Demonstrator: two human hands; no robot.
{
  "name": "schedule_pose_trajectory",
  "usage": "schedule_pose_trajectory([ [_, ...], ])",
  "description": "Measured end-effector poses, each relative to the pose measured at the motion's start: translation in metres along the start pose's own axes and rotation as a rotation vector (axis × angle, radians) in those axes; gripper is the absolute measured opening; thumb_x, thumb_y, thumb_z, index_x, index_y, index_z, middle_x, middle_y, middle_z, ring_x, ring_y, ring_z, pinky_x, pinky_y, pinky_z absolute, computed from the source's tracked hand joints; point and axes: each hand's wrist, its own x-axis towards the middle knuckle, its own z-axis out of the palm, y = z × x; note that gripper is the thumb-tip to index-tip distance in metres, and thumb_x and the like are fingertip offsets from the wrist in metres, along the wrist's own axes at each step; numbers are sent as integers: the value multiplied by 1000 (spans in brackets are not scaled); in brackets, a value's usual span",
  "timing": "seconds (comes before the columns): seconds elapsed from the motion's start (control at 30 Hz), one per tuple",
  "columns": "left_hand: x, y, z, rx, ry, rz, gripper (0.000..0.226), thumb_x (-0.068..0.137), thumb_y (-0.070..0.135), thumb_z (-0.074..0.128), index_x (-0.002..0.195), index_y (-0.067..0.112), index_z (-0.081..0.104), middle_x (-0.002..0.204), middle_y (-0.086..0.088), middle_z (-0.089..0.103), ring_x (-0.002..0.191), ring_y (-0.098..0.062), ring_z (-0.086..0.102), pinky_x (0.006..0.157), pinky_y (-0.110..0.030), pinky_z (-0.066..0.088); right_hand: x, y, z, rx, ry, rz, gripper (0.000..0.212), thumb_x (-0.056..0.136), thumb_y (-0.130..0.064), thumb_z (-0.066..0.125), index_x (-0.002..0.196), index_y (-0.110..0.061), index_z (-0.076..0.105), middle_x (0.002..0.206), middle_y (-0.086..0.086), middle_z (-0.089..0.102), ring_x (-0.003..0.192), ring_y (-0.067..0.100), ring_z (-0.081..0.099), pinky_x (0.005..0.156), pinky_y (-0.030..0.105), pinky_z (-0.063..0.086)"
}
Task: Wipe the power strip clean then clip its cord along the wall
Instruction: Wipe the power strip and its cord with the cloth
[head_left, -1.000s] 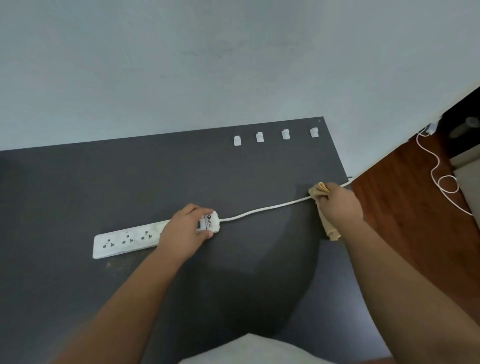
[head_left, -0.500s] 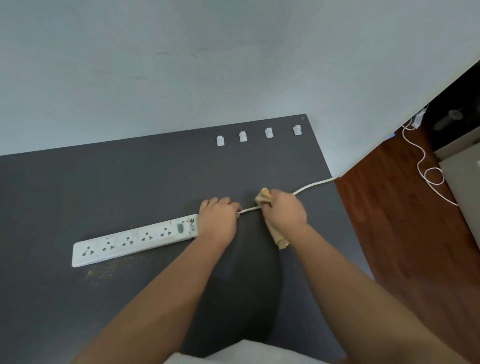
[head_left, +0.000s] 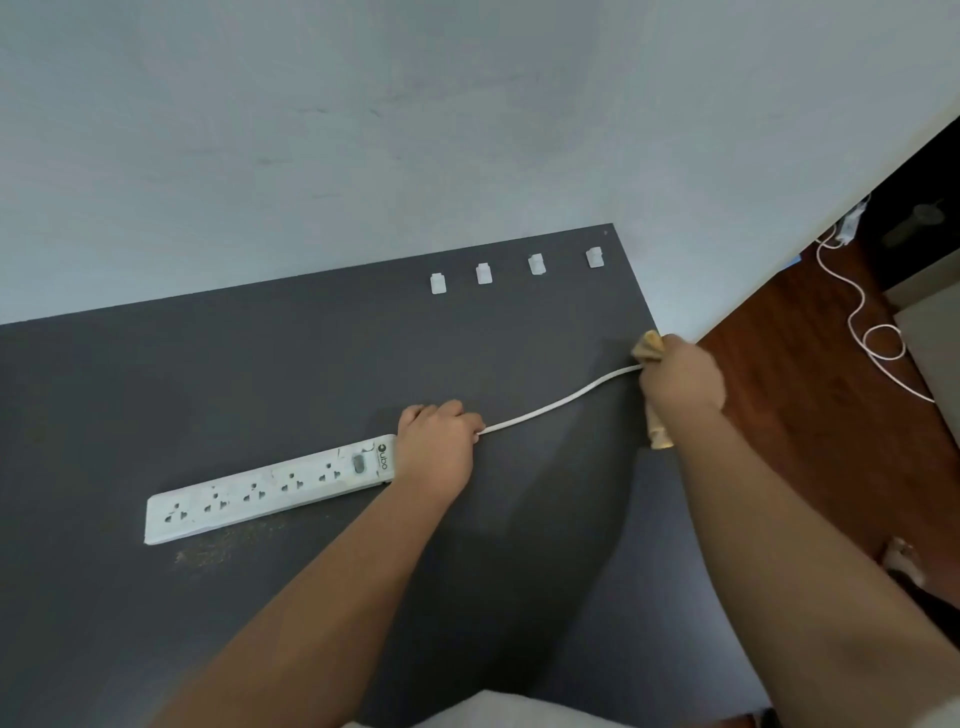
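- The left hand (head_left: 436, 441) is pinning the thin white cord (head_left: 561, 400) just beside the power strip's switch end, fingers curled shut over it.
- The right hand (head_left: 680, 376), well away from the strip at the dark grey counter (head_left: 311, 364) edge, is pinching the cord through a tan folded cloth (head_left: 649, 349).
- A hard tug could be dragging the strip sideways.
- The long white six-socket power strip (head_left: 270, 488) is looking smudged, with grit lying just in front of it.
- Four small white clips (head_left: 484, 273) are waiting beyond the strip, near the wall.

"ubo" on the power strip (head_left: 270, 488)
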Motion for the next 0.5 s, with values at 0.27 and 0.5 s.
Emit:
schedule_pose_trajectory([
  [0.27, 1, -1, -1, -12, 4, 5, 23, 92, 26, 51, 106, 32, 68, 97, 4, 62, 94, -20, 62, 95, -30, 30, -93, -58, 68, -23, -183, -459, 27, 85, -12, 45, 109, -17, 55, 114, 7, 60, 103, 33, 59, 78, 36, 48],
  [0.5, 2, -3, -3, -23, -34, 5, 25, 93, 27, 51, 111, 33, 67, 100, 4, 62, 97, -21, 62, 95, -30, 31, -39, -23, 36, 9, -91, -246, 15, 84, -17, 54, 98, -16, 60, 103, 12, 66, 99, 36, 62, 74, 33, 45],
])
